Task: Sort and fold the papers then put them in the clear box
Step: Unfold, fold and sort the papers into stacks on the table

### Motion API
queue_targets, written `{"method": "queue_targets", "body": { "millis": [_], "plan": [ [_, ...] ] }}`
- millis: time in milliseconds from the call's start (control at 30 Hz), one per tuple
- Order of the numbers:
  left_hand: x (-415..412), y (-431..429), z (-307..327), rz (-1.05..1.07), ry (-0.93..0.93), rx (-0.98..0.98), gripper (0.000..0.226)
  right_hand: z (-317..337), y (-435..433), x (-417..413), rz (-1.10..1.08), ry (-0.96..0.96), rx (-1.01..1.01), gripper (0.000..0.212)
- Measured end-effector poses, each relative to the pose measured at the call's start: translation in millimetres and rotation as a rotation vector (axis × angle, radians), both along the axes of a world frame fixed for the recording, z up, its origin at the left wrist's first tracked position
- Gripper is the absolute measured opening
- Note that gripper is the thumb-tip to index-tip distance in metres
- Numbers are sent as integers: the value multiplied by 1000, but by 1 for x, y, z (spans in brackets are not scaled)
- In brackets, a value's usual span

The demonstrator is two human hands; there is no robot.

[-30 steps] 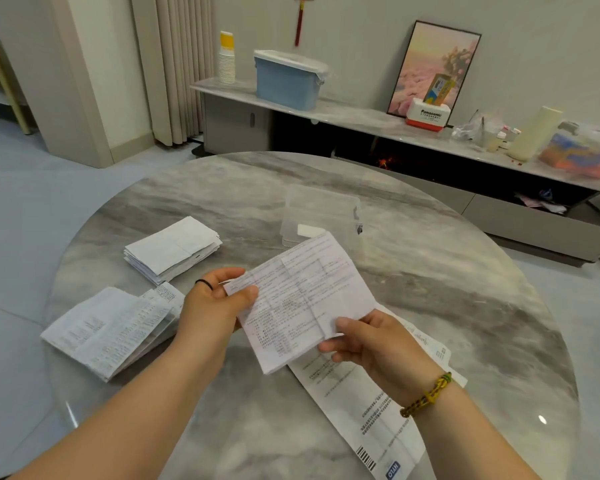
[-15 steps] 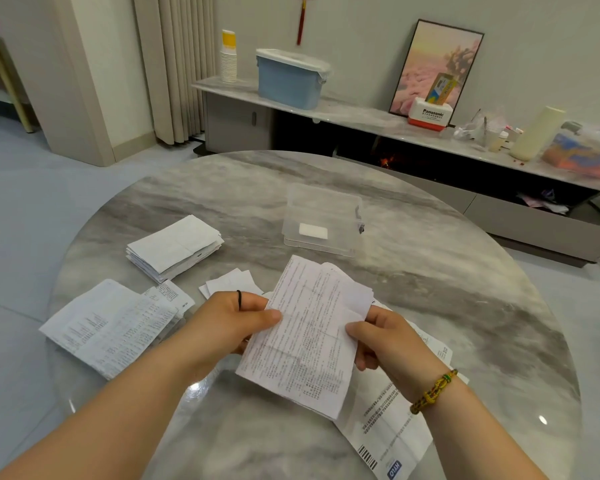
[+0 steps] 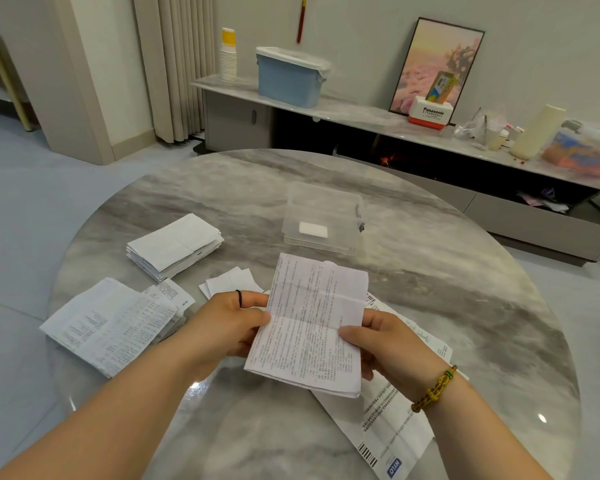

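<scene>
I hold a creased printed sheet (image 3: 312, 323) upright over the round marble table (image 3: 447, 306). My left hand (image 3: 229, 323) pinches its left edge and my right hand (image 3: 385, 344) pinches its right edge. Beyond the sheet stands the clear box (image 3: 326, 206) with a small white piece inside. A stack of folded papers (image 3: 174, 245) lies at the left. A pile of printed unfolded papers (image 3: 111, 327) lies nearer, left of my left hand. A long printed sheet (image 3: 388, 434) with a barcode lies under my right hand. Small white folded pieces (image 3: 227, 280) sit behind my left hand.
Behind the table runs a low cabinet (image 3: 361, 116) with a blue lidded bin (image 3: 290, 76), a stack of paper cups (image 3: 228, 55), a framed picture (image 3: 437, 64) and a red-and-white box (image 3: 430, 112). A curtain (image 3: 174, 64) hangs at the back left.
The sheet turned from a slanted landscape hold to an upright one and came lower and nearer. Both hands shifted to its side edges. The clear box and small white pieces became visible.
</scene>
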State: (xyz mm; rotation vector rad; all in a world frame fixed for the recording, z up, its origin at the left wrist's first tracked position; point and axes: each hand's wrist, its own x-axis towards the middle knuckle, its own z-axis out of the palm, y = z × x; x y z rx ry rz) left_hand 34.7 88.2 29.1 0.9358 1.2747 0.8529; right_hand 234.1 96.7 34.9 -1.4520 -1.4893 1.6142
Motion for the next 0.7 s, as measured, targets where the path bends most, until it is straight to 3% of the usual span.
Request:
{"method": "queue_targets", "body": {
  "millis": [200, 400, 567, 700],
  "plan": [
    [0, 1, 3, 7, -201, -63, 32, -3, 4, -1, -87, 170, -16, 20],
    [0, 0, 7, 27, -236, -34, 32, -3, 6, 0, -162, 184, 21, 29],
    [2, -1, 6, 33, -121, 28, 25, -5, 5, -1, -217, 174, 43, 34],
    [5, -2, 0, 101, -32, 124, 19, -3, 4, -6, -263, 191, 5, 21]
  ]
}}
